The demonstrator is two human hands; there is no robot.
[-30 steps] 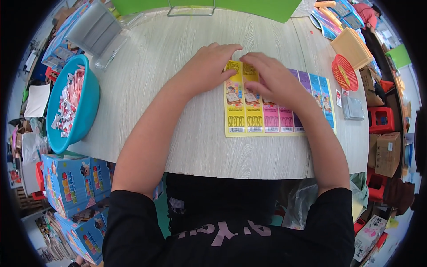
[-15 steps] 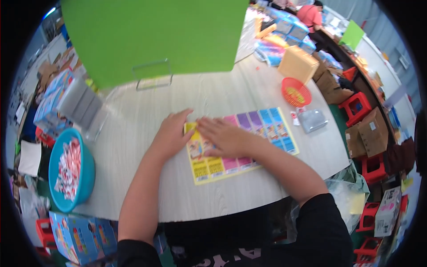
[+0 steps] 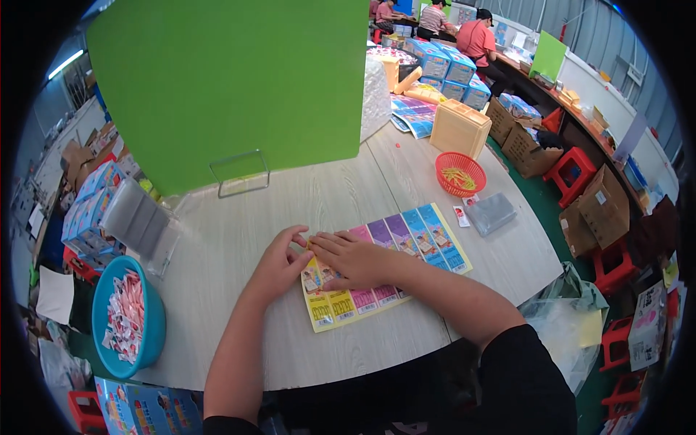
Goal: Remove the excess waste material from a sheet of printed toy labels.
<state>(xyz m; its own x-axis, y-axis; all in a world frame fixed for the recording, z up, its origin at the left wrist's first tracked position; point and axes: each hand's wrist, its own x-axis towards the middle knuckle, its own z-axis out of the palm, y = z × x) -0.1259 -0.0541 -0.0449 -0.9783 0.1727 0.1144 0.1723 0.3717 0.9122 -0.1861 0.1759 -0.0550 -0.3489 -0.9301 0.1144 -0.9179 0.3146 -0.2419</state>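
A sheet of printed labels point(image 3: 428, 235) in yellow, pink, purple and blue strips lies flat on the table in front of me. My right hand point(image 3: 359, 262) rests palm down across its yellow and pink part, fingers stretched toward the upper left corner. Right at that corner is my left hand point(image 3: 279, 267), its fingers bent and apart from the thumb, touching or nearly touching the sheet's edge. I see nothing held in it. The right hand and forearm hide the middle of the sheet.
At left stand a teal basin point(image 3: 156, 319) of small packets and some clear plastic sleeves point(image 3: 138, 217). A green board point(image 3: 232, 87) rises behind. On the right are a red basket point(image 3: 461, 174), a clear plastic packet point(image 3: 491, 214) and a cream plastic case point(image 3: 460, 129). Co-workers sit farther back.
My view has tilted up, so the table sits lower in the picture. The left fingers are more bent at the sheet's corner; the right hand stays flat on the sheet.
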